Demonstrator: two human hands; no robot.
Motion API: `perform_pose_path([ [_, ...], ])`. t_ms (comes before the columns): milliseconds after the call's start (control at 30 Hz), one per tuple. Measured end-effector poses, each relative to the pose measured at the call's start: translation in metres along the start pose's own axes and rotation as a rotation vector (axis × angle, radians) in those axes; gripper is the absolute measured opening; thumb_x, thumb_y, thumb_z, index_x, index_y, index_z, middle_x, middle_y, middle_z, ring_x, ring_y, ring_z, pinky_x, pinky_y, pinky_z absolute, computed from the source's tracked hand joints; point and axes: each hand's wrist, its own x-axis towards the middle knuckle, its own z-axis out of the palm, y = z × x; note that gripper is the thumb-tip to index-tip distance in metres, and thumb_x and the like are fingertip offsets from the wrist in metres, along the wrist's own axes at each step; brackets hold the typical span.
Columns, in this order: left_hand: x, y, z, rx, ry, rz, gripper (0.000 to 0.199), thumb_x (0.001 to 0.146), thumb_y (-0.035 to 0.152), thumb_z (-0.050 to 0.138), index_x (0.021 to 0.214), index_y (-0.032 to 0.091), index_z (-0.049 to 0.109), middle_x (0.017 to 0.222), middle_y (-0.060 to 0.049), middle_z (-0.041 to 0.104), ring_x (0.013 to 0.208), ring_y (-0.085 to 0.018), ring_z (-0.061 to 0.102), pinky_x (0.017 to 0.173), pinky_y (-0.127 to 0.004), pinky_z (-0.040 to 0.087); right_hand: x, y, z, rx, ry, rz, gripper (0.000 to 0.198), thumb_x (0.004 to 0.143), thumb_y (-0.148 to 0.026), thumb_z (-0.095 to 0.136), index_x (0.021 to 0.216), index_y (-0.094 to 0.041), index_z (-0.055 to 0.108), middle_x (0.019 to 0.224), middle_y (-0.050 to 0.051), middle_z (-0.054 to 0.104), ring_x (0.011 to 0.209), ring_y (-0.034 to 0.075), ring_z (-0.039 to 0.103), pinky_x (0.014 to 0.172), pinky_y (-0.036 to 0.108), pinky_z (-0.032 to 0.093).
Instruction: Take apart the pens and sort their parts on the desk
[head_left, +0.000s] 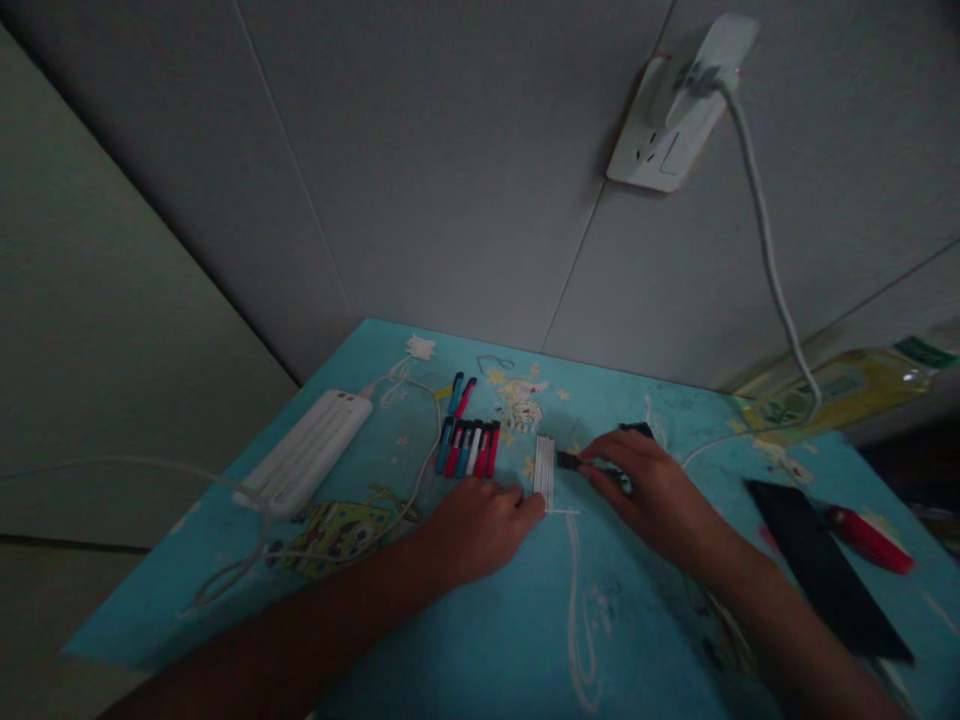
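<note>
My left hand (pixel 484 530) rests on the table with its fingers curled. Its thumb side touches the lower end of a row of thin white sticks (pixel 544 470); the inside of the fingers is hidden. Just right of the sticks, my right hand (pixel 660 490) pinches a small dark object with a flat black end (pixel 568 460), too dim to name exactly. One more thin white stick (pixel 562 512) lies crosswise below the row. Several red, blue and white markers with dark caps (pixel 469 448) lie side by side beyond my left hand, with two more markers (pixel 460 396) above them.
A white power strip (pixel 307 450) and its cables lie on the left of the blue patterned table (pixel 480 650). To the right are a black flat sheet (pixel 825 570), a red object (pixel 870 540) and a bottle of yellow liquid (pixel 840 390). A charger cable (pixel 765 240) hangs from the wall socket (pixel 652 150).
</note>
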Motion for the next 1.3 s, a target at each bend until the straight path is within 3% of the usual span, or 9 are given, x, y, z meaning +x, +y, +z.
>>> perform_pose_path([
  [100,0.001,0.002,-0.002,-0.022,0.018,-0.045,0.008,0.097,0.019,0.048,0.1,0.021,0.056,0.08,-0.002,0.066,0.068,-0.022,0.066,0.055,-0.031,0.047,-0.021,-0.025,0.014,0.05,0.042,-0.013,0.024,0.096,-0.03,0.057,0.118,-0.023,0.065,0.113,0.009,0.066,0.106,0.025,0.06,0.095,0.044,0.047],
  [200,0.001,0.003,-0.004,-0.041,0.037,-0.101,0.013,0.1,0.022,0.044,0.098,0.022,0.056,0.08,-0.002,0.065,0.068,-0.021,0.066,0.056,-0.031,0.046,-0.029,-0.035,0.028,0.079,0.061,0.023,0.019,0.097,-0.027,0.054,0.112,-0.023,0.066,0.109,0.009,0.066,0.102,0.025,0.061,0.094,0.045,0.048],
  [433,0.002,0.001,-0.001,-0.072,0.081,-0.175,0.023,0.104,0.03,0.038,0.093,0.022,0.056,0.078,-0.001,0.066,0.07,-0.021,0.067,0.056,-0.03,0.046,-0.031,-0.013,0.031,0.264,0.121,0.049,0.018,0.1,-0.025,0.051,0.104,-0.026,0.069,0.099,0.004,0.07,0.095,0.021,0.063,0.089,0.036,0.05],
  [700,0.005,-0.005,0.004,-0.039,0.055,-0.318,0.027,0.105,0.028,0.036,0.09,0.02,0.058,0.079,-0.003,0.066,0.072,-0.02,0.068,0.058,-0.03,0.047,-0.044,0.007,0.034,0.254,0.249,0.256,0.022,0.1,-0.033,0.05,0.107,-0.024,0.068,0.1,0.005,0.07,0.09,0.021,0.066,0.082,0.033,0.052],
  [867,0.004,-0.001,0.0,-0.06,-0.007,-0.223,0.025,0.104,0.031,0.038,0.095,0.021,0.059,0.083,-0.002,0.066,0.074,-0.022,0.067,0.06,-0.032,0.051,-0.044,0.01,0.036,0.225,0.314,0.329,0.025,0.099,-0.034,0.049,0.112,-0.024,0.068,0.098,0.005,0.071,0.087,0.022,0.065,0.079,0.034,0.052],
  [1067,0.002,0.004,0.0,-0.045,-0.018,-0.118,0.026,0.101,0.038,0.048,0.122,0.025,0.055,0.105,-0.004,0.064,0.079,-0.02,0.067,0.063,-0.03,0.054,-0.042,0.024,0.046,0.075,0.397,0.194,0.024,0.099,-0.027,0.049,0.112,-0.022,0.068,0.111,0.01,0.067,0.103,0.027,0.061,0.093,0.045,0.048],
  [1200,0.005,0.004,0.001,-0.01,-0.024,-0.105,0.034,0.1,0.035,0.051,0.133,0.03,0.049,0.116,-0.006,0.06,0.082,-0.019,0.067,0.063,-0.028,0.055,-0.04,0.018,0.043,0.191,0.363,0.173,0.023,0.099,-0.029,0.05,0.112,-0.024,0.067,0.111,0.008,0.067,0.105,0.024,0.061,0.094,0.042,0.049],
  [1300,0.007,0.006,0.002,0.001,-0.03,-0.105,0.036,0.1,0.037,0.05,0.135,0.031,0.048,0.12,-0.006,0.058,0.078,-0.018,0.067,0.062,-0.029,0.056,-0.041,0.008,0.038,0.324,0.356,0.254,0.025,0.1,-0.033,0.048,0.118,-0.026,0.064,0.102,0.006,0.07,0.097,0.022,0.065,0.086,0.036,0.052],
])
